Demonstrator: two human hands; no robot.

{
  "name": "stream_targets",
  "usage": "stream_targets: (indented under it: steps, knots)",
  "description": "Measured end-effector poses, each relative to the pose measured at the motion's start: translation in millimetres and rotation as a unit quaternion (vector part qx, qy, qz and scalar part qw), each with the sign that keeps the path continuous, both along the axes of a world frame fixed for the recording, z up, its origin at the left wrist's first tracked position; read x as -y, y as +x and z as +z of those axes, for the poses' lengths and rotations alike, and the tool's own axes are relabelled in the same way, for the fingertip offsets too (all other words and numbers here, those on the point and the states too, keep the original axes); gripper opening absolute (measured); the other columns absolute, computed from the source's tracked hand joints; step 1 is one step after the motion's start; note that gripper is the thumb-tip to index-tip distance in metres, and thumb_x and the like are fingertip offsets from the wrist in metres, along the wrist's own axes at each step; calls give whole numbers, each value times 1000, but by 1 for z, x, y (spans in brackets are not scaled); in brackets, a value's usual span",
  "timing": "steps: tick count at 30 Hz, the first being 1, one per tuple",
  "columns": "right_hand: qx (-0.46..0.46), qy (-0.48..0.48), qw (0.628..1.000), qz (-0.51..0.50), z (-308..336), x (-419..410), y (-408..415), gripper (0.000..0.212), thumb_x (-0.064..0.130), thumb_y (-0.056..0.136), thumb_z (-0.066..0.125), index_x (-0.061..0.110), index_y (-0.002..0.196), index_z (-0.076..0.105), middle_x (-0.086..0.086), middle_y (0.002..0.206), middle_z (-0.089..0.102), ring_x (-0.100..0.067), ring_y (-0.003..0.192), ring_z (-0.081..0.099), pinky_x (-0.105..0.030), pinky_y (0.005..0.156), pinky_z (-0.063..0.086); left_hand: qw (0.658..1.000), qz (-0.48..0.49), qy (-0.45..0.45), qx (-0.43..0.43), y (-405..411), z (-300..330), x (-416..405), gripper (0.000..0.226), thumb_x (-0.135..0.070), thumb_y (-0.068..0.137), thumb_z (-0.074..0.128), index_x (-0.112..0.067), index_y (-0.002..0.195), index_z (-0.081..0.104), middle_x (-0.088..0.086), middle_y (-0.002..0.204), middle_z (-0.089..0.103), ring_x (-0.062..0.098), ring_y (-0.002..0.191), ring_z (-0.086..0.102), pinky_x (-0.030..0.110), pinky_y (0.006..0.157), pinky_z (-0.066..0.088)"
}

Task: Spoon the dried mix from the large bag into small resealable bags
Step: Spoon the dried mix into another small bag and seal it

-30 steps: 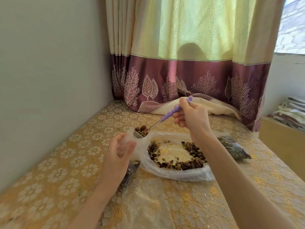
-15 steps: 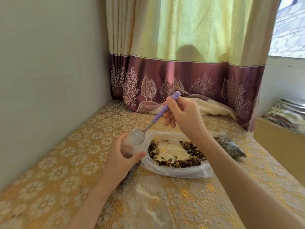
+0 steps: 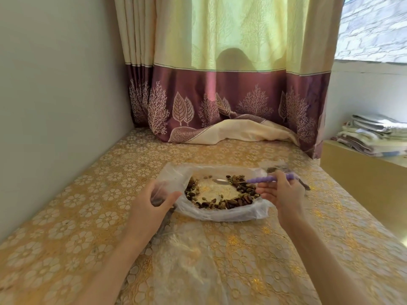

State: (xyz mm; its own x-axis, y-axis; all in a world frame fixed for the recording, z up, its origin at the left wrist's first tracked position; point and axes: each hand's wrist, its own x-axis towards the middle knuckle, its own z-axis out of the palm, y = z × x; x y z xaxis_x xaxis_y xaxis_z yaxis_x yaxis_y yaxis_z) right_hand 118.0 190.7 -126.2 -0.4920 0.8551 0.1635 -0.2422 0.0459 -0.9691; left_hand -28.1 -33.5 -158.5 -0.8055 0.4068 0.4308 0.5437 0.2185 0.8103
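Down from the small resealable bag (image 3: 159,195) comes our spoon (image 3: 256,180), its bowl now low over the dried mix (image 3: 222,198) in the large bag (image 3: 220,213), which lies open on the gold floral tablecloth (image 3: 88,205). Our right hand (image 3: 280,191) pinches the purple handle; our left hand (image 3: 154,204) curls around the small bag, just left of the large one. Another filled bag (image 3: 286,170) lies behind our right hand.

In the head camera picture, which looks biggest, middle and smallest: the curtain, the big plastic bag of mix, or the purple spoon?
1. curtain
2. big plastic bag
3. purple spoon

The curtain hangs farther back, yet looks largest.
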Motion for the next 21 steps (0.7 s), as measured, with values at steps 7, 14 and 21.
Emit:
stream_targets:
  steps: [7, 14, 21]
  knots:
    - [2, 15, 998, -53, -23, -9, 11, 37, 14, 97, 46, 0, 68, 64, -16, 67, 72, -17, 45, 60, -20, 39, 47, 999, -5, 26, -21, 2, 1, -1, 37, -53, 69, 61, -29, 97, 57, -16, 86, 56, -20, 77, 50, -4, 61, 34]
    - [2, 75, 988, -132, -29, -9, 17, 36, 22, 99, 48, 5, 70, 63, -4, 63, 72, -17, 45, 62, -23, 44, 53, 999, -14, 23, -23, 2, 0, -1, 39, -51, 71, 61, -30, 104, 56, -14, 88, 60, -18, 81, 52, -4, 64, 35]
    - [44, 121, 979, -158, -36, -10, 17, 37, 23, 99, 46, 11, 71, 67, -2, 65, 72, -22, 52, 66, -36, 60, 56, 999, -15, 16, -34, 4, 1, -2, 32, -45, 73, 62, -31, 100, 55, -13, 91, 60, -21, 80, 51, -5, 62, 34]
